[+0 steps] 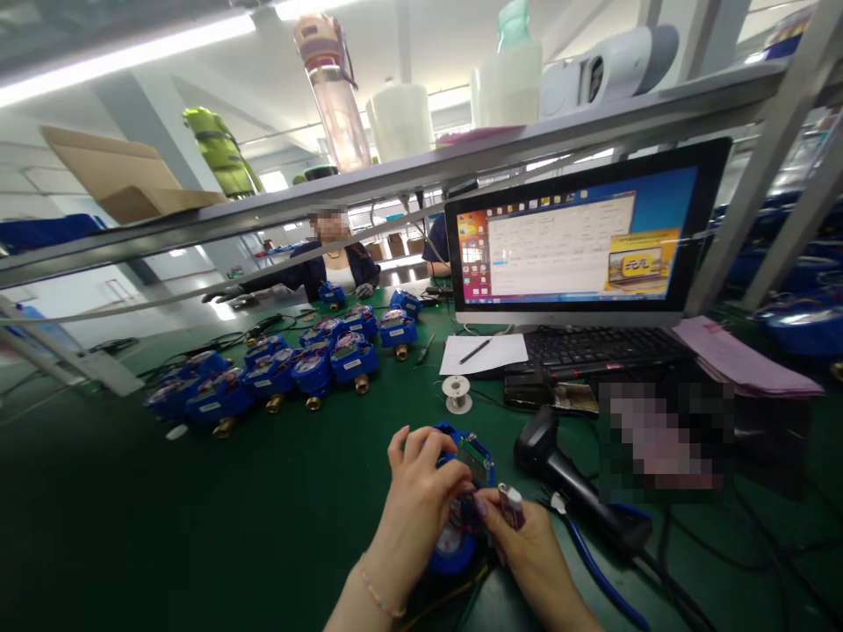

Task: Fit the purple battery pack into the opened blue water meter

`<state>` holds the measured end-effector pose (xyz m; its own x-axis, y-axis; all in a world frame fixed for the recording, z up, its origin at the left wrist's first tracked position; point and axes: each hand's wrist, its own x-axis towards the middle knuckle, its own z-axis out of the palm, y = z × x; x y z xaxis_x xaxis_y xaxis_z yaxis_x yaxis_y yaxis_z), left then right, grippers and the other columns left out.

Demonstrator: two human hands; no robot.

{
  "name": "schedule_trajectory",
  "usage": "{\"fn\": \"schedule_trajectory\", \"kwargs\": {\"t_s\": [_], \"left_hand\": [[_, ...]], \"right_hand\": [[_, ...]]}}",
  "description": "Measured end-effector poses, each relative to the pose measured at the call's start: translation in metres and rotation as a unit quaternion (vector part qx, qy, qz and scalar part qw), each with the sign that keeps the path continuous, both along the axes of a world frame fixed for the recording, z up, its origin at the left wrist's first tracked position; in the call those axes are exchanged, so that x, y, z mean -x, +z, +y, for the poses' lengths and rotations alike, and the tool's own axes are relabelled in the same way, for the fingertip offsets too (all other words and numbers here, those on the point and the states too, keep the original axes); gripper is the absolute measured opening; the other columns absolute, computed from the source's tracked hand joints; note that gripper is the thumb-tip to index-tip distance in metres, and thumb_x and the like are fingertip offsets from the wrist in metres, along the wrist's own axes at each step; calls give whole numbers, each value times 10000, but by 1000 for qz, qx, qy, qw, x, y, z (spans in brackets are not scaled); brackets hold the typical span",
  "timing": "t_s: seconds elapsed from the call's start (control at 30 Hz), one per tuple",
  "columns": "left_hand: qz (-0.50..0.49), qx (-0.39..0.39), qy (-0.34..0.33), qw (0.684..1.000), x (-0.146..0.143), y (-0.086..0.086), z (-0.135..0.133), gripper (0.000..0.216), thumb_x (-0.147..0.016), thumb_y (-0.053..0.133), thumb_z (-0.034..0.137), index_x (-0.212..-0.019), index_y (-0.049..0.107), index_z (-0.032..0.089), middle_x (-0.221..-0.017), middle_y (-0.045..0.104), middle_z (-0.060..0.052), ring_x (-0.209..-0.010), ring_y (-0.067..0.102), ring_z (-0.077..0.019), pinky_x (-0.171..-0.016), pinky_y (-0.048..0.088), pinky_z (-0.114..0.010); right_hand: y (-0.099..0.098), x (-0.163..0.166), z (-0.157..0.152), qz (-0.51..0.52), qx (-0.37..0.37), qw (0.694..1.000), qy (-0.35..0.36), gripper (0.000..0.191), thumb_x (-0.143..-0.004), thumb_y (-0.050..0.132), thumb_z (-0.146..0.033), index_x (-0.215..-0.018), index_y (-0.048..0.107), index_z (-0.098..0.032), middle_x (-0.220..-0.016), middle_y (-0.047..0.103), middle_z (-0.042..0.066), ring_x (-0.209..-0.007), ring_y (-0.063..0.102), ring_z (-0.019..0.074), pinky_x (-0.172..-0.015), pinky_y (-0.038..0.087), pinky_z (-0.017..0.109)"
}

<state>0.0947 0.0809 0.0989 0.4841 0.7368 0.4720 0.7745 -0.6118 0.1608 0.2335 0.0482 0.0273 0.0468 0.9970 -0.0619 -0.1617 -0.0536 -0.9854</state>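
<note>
Far left, rows of blue meters with brass fittings stand on the green desk; behind them a co-worker sits facing the camera. Near centre, the left hand has its fingers curled over the top of a blue water meter, which rests on the desk directly before the person. The right hand pinches a small white-and-purple cylinder beside the meter's body, its fingers closed around it. The meter looks rigid and probably heavy, with an exposed circuit board; its blue casing is the safer hold. Rightward lie a black barcode scanner, keyboard and monitor.
</note>
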Motion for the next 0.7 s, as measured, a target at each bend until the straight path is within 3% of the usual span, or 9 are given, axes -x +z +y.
{"fn": "schedule_trajectory", "kwargs": {"t_s": [0.2,0.33,0.5,0.7], "left_hand": [[16,33,42,998,-6,-6,5,91,-793,547,135,-768,564,221,-893,576,9,-983,478,-198,-988,296,-518],[61,86,39,994,-6,3,2,57,-827,509,198,-785,544,216,-949,568,2,-1034,468,-221,-1011,265,-587],[69,145,49,986,-11,11,0,90,-834,476,202,-814,564,210,-987,576,-21,-1054,461,-230,-1014,279,-572],[33,146,41,988,-8,10,1,74,-818,499,189,-793,566,206,-978,595,-23,-1049,478,-236,-1011,291,-564]], "right_hand": [[-7,4,5,-3,-28,999,-32,420,-667,636,-562,-640,605,-144,-486,392,-45,-437,308,64,-432,239,220],[-9,4,6,-9,-27,999,-22,427,-663,630,-575,-654,605,-149,-498,403,-46,-443,304,65,-447,266,220],[-9,9,6,4,-36,998,-59,416,-656,641,-565,-657,603,-150,-496,404,-47,-446,316,70,-452,273,226],[-11,5,5,22,-27,997,-70,427,-671,624,-587,-690,592,-162,-466,380,-59,-424,305,66,-437,283,222]]}}
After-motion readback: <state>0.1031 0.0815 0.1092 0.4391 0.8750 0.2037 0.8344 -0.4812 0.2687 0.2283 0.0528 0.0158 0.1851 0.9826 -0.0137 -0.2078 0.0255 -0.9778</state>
